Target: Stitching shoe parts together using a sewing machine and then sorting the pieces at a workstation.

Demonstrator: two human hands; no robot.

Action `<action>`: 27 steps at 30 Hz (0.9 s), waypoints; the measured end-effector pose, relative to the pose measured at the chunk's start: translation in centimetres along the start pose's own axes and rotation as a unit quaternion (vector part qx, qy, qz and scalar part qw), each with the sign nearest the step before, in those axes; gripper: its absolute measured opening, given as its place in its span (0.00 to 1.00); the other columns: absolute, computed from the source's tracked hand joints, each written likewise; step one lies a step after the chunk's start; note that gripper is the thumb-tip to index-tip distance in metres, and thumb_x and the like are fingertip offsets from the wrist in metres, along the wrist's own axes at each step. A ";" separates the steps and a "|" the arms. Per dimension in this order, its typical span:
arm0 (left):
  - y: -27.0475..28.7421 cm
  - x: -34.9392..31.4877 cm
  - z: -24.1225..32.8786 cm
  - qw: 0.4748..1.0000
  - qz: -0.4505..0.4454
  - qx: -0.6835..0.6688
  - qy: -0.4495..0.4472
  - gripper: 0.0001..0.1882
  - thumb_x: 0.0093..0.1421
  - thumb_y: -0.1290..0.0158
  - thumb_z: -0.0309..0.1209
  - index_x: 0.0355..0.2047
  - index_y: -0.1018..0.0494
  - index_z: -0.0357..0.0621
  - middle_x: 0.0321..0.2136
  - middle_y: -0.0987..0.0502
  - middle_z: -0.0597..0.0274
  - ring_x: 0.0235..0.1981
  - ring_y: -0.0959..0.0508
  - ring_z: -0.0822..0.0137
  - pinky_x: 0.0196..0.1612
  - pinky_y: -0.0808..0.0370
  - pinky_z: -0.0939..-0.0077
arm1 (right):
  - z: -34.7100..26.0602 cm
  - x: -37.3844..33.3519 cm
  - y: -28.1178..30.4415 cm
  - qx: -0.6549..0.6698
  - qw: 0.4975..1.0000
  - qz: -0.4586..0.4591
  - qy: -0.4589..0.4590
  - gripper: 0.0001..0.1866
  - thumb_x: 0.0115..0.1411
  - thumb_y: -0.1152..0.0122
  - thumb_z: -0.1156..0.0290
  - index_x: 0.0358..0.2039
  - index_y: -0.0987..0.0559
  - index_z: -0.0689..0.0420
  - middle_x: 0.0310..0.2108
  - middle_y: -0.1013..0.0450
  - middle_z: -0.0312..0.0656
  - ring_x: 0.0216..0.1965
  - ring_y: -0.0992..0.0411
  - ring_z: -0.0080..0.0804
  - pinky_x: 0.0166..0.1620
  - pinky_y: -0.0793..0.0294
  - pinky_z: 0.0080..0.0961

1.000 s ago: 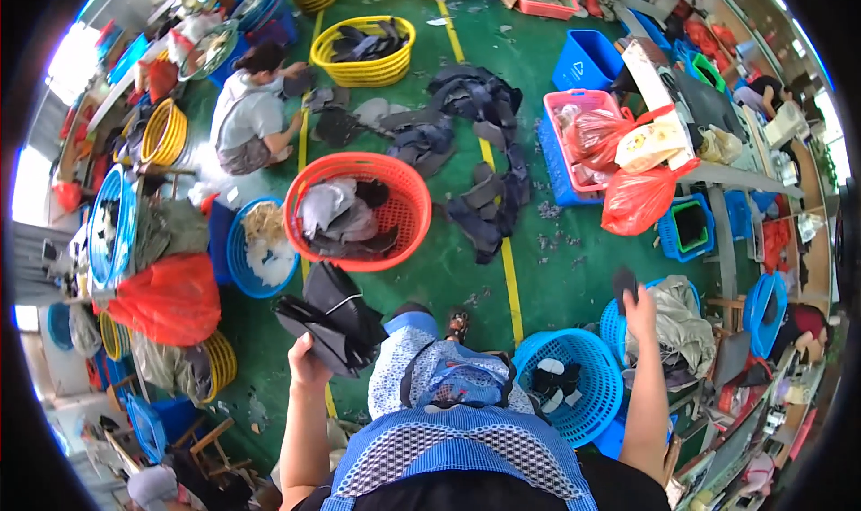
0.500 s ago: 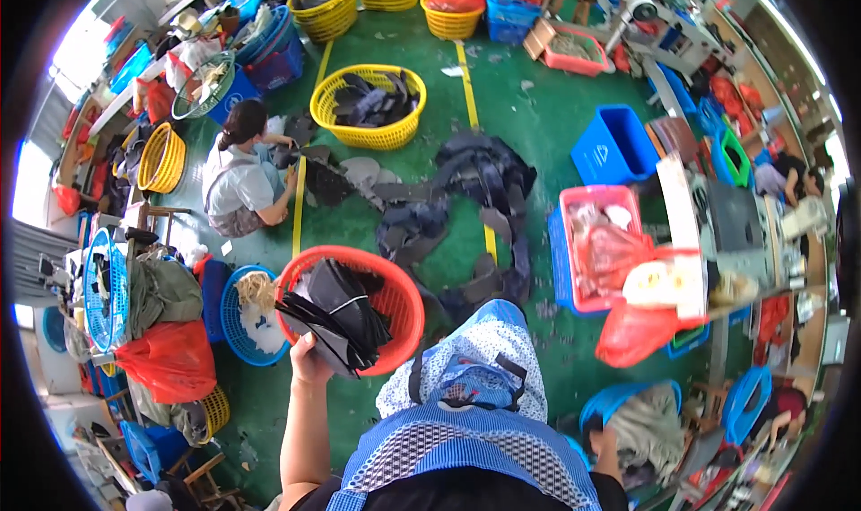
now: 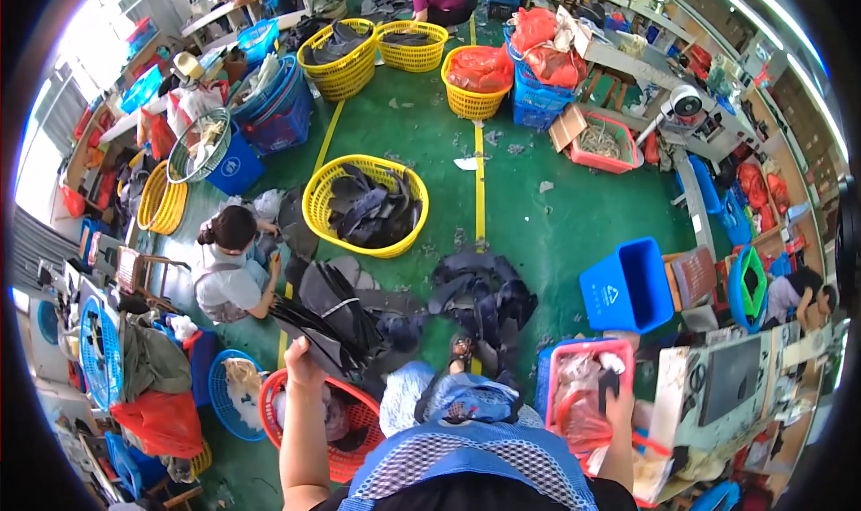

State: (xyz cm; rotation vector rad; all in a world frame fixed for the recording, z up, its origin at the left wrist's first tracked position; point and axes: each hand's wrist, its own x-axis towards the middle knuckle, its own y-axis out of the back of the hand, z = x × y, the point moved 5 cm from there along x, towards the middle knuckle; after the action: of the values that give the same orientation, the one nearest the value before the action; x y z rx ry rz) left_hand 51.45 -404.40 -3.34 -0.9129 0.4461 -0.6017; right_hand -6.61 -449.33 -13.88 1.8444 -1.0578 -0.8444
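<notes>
My left hand (image 3: 303, 360) is closed on a strapped bundle of black cut pieces (image 3: 337, 312), its layers fanning out past my fingers. The bundle hangs above the floor, just beyond a red basket (image 3: 366, 414) that holds pale and dark stuff. On the other side, my right hand (image 3: 617, 407) is closed around a small dark piece (image 3: 608, 383), whose kind I cannot make out. That hand appears over a pink crate (image 3: 574, 354) with whitish and red plastic bags in it. My blue-and-white apron (image 3: 466, 448) covers the lower middle.
Dark cut pieces (image 3: 484, 291) lie heaped ahead on the green floor. A person (image 3: 231, 269) squats at the left, near a yellow basket (image 3: 366, 165) of dark pieces. A blue bin (image 3: 628, 287) stands at the right; a blue basket (image 3: 231, 394) stands left of the red one.
The view has tilted up and moved forward. My left hand has carried the bundle off from over the red basket; my right hand has come forward from lower right to the pink crate.
</notes>
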 end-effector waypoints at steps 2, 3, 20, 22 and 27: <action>-1.1 3.6 -0.1 0.999 0.034 -0.017 -0.015 0.23 0.60 0.40 0.37 0.51 0.24 0.34 0.46 0.16 0.49 0.47 0.15 0.51 0.56 0.20 0.55 | -8.4 11.6 4.6 0.037 0.995 0.065 0.071 0.12 0.63 0.36 0.67 0.40 0.20 0.63 0.36 0.22 0.61 0.41 0.23 0.63 0.43 0.25 0.49; -0.3 5.3 -0.1 0.999 0.027 -0.009 -0.022 0.25 0.61 0.41 0.38 0.55 0.26 0.36 0.50 0.18 0.51 0.51 0.17 0.53 0.59 0.23 0.57 | -12.0 16.8 5.7 0.045 0.996 0.044 0.068 0.11 0.63 0.35 0.68 0.38 0.21 0.64 0.35 0.22 0.61 0.40 0.23 0.64 0.41 0.25 0.49; -7.3 61.2 -0.2 0.997 -0.027 0.014 0.067 0.32 0.56 0.37 0.36 0.60 0.30 0.40 0.48 0.18 0.54 0.47 0.16 0.54 0.53 0.19 0.60 | -30.0 59.5 -1.8 -0.053 0.997 -0.016 0.060 0.15 0.57 0.33 0.61 0.38 0.19 0.60 0.35 0.21 0.59 0.40 0.24 0.65 0.42 0.24 0.54; -9.7 66.4 1.7 1.000 -0.019 0.017 0.018 0.29 0.54 0.36 0.34 0.56 0.28 0.37 0.46 0.18 0.52 0.46 0.16 0.53 0.55 0.19 0.59 | -26.1 59.9 -1.6 -0.044 0.998 -0.043 -0.029 0.15 0.57 0.36 0.62 0.39 0.17 0.59 0.34 0.21 0.59 0.41 0.23 0.63 0.44 0.23 0.53; -7.9 77.9 4.4 0.999 -0.030 0.014 -0.033 0.31 0.53 0.38 0.30 0.57 0.31 0.39 0.46 0.20 0.54 0.49 0.18 0.53 0.57 0.20 0.58 | -10.7 57.5 -9.6 -0.135 0.921 -0.110 -0.349 0.20 0.55 0.38 0.62 0.47 0.16 0.56 0.46 0.19 0.57 0.53 0.23 0.58 0.54 0.22 0.47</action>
State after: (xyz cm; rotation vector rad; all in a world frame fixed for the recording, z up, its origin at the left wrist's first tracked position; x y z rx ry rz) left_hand 110.25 -456.34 -2.55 -0.9192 0.3520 -0.6289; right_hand 29.78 -494.45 -26.15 1.4599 -1.0789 -1.7767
